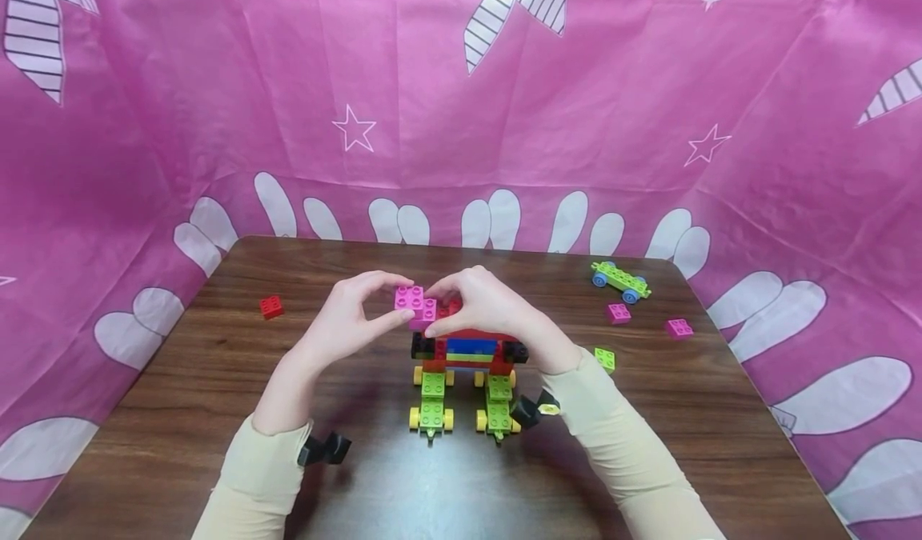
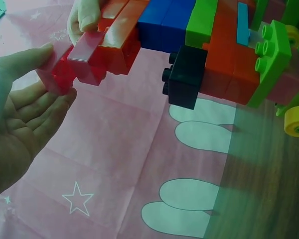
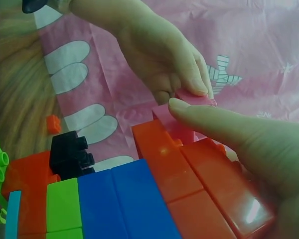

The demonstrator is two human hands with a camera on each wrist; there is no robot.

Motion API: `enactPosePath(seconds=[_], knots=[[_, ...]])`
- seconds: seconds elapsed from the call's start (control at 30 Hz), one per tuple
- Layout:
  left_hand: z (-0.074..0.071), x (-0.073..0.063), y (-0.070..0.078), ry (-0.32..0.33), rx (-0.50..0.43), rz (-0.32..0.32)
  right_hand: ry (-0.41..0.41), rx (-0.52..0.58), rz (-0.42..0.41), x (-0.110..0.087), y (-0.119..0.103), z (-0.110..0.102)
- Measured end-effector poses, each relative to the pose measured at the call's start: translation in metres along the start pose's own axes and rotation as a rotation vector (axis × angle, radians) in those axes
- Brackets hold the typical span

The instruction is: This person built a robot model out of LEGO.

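Note:
My left hand [image 1: 344, 314] pinches a pink toy brick [image 1: 409, 297] between thumb and fingers. That brick overhangs a second pink brick [image 1: 426, 313], which sits at the top left of a block build. My right hand [image 1: 484, 304] grips the build's top, its thumb and fingers either side near the lower pink brick. Below are red bricks [image 3: 164, 154], blue bricks [image 3: 124, 199], a lime layer [image 3: 64, 204] and black bricks [image 2: 187, 77] jutting from the sides. The build stands on lime wheeled bases [image 1: 432, 404] with yellow wheels.
A red brick [image 1: 271, 307] lies at the left of the wooden table [image 1: 187, 412]. To the right are a lime car base [image 1: 619, 278] with blue wheels, two pink bricks [image 1: 679, 329] and a lime brick [image 1: 605, 359]. A pink patterned cloth [image 1: 425, 84] surrounds the table.

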State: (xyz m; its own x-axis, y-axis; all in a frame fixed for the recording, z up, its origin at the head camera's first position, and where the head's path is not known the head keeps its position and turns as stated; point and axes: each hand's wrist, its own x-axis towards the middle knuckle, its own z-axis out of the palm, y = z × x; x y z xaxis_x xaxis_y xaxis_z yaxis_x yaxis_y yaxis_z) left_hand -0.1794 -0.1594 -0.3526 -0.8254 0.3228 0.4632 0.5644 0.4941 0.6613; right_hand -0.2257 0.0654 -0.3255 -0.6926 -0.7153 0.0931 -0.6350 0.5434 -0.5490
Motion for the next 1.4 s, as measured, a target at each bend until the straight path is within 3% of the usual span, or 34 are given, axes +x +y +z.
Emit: enactPosePath(seconds=[0.37,0.83,1.23,1.4], knots=[[0.000,-0.001,-0.005,-0.011,-0.041,0.040,0.011,0.001,-0.021,-0.001,-0.002,0.001],[-0.004,0.001,-0.007,-0.048,-0.085,-0.013,0.015,0.004,-0.012,0.000,-0.002,0.001],[-0.012,0.007,-0.001,-0.102,-0.035,-0.051,0.010,-0.002,-0.004,0.000,-0.002,0.001],[-0.013,0.010,0.001,-0.122,-0.003,-0.029,0.016,-0.004,-0.005,0.000,0.000,0.002]])
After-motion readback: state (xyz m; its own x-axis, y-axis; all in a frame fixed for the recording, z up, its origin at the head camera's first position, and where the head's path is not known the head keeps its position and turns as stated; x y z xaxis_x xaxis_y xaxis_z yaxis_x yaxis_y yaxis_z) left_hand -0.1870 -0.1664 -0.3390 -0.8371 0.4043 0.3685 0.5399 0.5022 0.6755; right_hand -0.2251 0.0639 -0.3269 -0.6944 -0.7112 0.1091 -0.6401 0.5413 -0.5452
